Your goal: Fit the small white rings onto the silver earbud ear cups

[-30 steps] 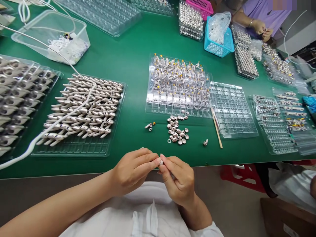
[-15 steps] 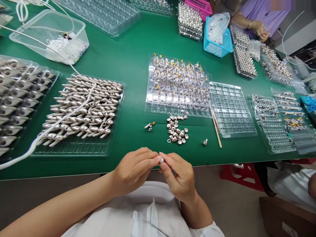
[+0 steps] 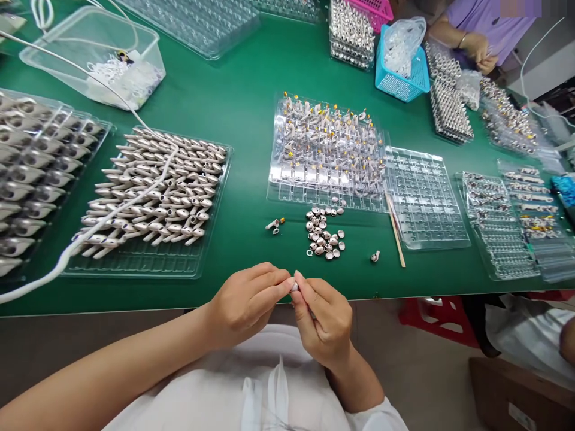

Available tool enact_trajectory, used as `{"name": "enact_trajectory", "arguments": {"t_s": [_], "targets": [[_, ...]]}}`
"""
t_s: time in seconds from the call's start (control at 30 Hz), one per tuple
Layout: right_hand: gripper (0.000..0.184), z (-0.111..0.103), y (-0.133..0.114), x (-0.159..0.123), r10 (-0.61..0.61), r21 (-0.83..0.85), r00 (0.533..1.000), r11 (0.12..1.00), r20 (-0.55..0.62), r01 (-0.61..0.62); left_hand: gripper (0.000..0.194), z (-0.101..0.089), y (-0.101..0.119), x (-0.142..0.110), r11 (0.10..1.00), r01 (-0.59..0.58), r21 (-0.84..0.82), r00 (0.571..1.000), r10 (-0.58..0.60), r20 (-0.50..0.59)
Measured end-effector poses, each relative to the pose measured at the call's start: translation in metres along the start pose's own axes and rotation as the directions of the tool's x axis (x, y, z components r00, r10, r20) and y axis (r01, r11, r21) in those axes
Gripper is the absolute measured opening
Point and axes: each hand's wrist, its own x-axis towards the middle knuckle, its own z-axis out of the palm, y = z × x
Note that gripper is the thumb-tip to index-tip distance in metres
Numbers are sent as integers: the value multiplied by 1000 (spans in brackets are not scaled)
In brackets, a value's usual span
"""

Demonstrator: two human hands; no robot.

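Note:
My left hand [image 3: 245, 302] and my right hand [image 3: 324, 320] meet fingertip to fingertip at the near edge of the green table [image 3: 238, 102]. Both pinch one small white earbud part [image 3: 294, 287] between them. Just beyond lies a pile of small silver caps [image 3: 324, 233]. A loose white part with an orange tip [image 3: 274, 225] lies to its left, a single small piece [image 3: 374, 257] to its right. Behind the pile is a clear tray of white parts with orange tips [image 3: 326, 149].
A clear tray of beige earbud stems [image 3: 155, 194] sits left, crossed by a white cable [image 3: 90, 230]. Further trays [image 3: 31, 173] lie far left, an empty clear tray [image 3: 424, 200] and a thin stick [image 3: 395, 230] right. Another person's hands [image 3: 478, 51] work at the back right near a blue basket [image 3: 402, 72].
My hands stay pinched on the small part, with only slight finger shifts. The view has tilted a little, so the table sits slightly higher in the frame.

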Motion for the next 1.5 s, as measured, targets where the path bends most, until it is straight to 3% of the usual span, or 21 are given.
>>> {"name": "enact_trajectory", "arguments": {"t_s": [0.2, 0.43, 0.73, 0.9, 1.03, 1.37, 1.5], "targets": [[50, 2, 1, -2, -42, -43, 999, 998, -5, 42, 28, 0, -3, -3, 1000, 19, -13, 1000, -19, 17], [35, 0, -1, 3, 6, -33, 1000, 999, -8, -6, 36, 4, -1, -5, 997, 69, -38, 996, -68, 50], [29, 0, -4, 4, 162, 88, 987, 983, 4, -162, 39, 8, -3, -5, 997, 54, -62, 998, -52, 39], [31, -4, 1, 3, 216, 148, 973, 963, 84, -227, 45, 9, 0, -6, 993, 86, -86, 996, -84, 24], [32, -5, 3, 3, 188, 116, 973, 972, 133, -203, 45, 10, -1, -7, 993, 91, -82, 995, -88, 37], [37, -5, 2, 0, 97, 81, 994, 992, 60, -101, 26, 9, 3, -5, 990, 136, -33, 991, -136, -12], [41, -5, 4, -1, 43, 25, 997, 999, 66, -45, 26, 8, 2, -4, 997, 76, 1, 997, -76, 17]]}}
